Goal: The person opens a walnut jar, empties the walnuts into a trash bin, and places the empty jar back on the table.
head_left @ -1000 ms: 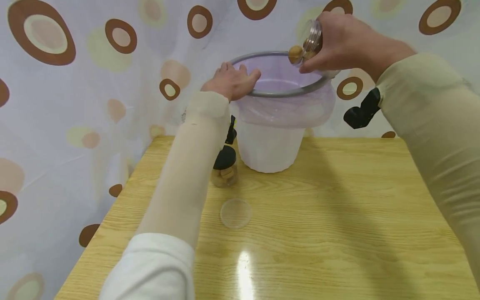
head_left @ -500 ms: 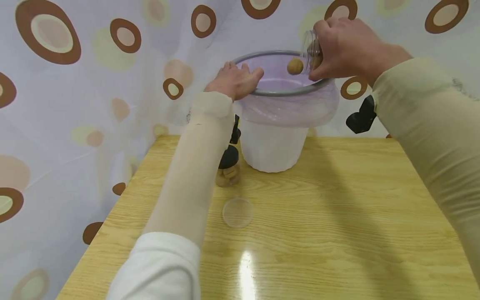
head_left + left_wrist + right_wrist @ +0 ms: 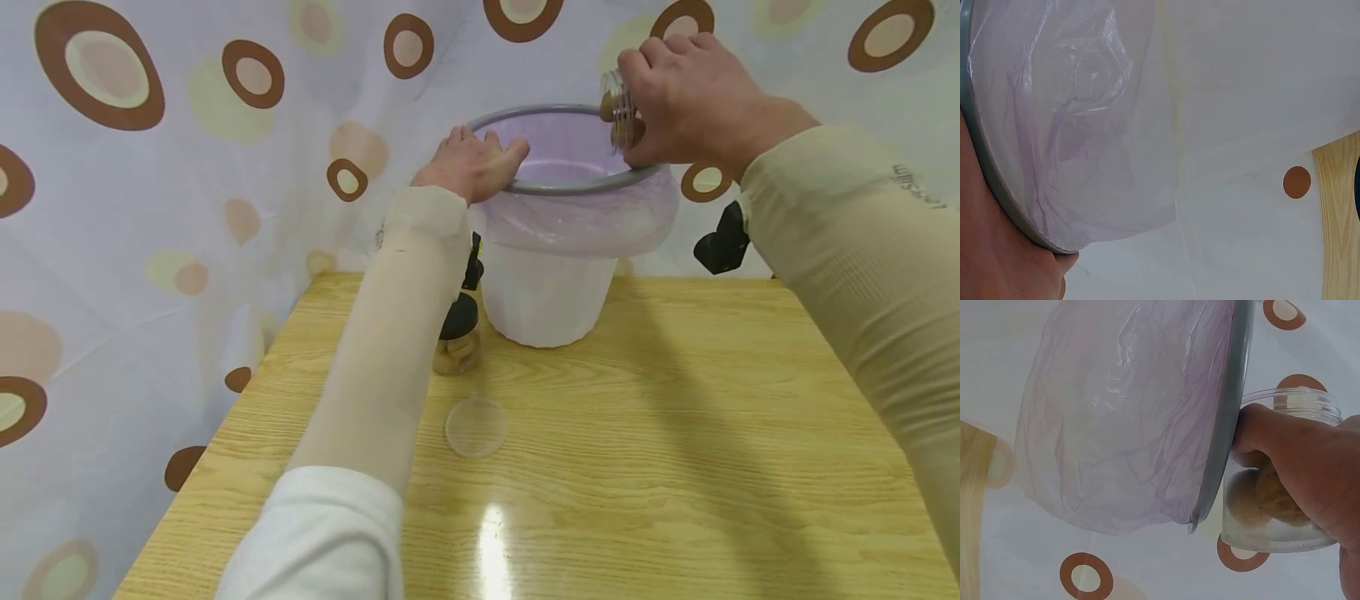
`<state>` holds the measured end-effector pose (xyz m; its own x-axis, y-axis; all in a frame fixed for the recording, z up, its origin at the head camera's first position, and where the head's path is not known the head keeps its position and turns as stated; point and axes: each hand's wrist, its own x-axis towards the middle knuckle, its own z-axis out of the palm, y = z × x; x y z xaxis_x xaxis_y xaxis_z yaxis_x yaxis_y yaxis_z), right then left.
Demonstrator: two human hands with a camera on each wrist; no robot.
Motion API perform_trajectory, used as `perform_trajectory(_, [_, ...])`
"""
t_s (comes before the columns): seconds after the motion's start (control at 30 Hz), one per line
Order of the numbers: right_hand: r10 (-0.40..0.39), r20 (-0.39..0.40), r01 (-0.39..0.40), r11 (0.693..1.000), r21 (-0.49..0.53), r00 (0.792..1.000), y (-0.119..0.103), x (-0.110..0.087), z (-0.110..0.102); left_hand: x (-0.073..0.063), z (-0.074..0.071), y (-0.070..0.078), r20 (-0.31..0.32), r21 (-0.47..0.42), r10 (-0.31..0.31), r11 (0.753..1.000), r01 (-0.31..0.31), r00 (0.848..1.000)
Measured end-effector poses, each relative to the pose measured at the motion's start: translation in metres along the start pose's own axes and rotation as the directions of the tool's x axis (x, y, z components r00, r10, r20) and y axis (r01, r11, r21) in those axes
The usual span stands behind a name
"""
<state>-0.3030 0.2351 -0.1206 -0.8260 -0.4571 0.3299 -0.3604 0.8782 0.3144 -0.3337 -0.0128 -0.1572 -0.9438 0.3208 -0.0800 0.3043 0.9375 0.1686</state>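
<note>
In the head view, my right hand [image 3: 690,104] grips a clear jar [image 3: 617,108] on its side, mouth pointing left over the bin. Brown, round, walnut-like nuts [image 3: 1279,494] lie inside, partly hidden by my fingers. Beneath the jar is a white trash can [image 3: 546,296], lined with a thin purple bag [image 3: 577,221] and topped by a grey rim ring [image 3: 573,187]. My left hand [image 3: 468,162] holds this ring at the left, fingers over the edge. The right wrist view has the jar close beside the ring. The bin's bottom is hidden.
A second jar [image 3: 457,350] with a black lid and brown pieces inside stands left of the bin, partly behind my left forearm. A clear round lid [image 3: 476,427] lies on the wooden table [image 3: 637,467]. A patterned curtain [image 3: 187,192] hangs behind.
A nut seen in mid-air at the jar's mouth half a second ago is gone from sight. My right hand and the jar have shifted slightly left and down. The left hand stays on the rim.
</note>
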Motion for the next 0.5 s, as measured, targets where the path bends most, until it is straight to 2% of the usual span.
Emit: perform_trajectory(0.5, [-0.011,0.000,0.011,0.999,-0.045,1.000,0.0006,0.0001,-0.0006,-0.0009,0.0001,0.0056,-0.014,0.012,-0.001,1.000,0.001,1.000])
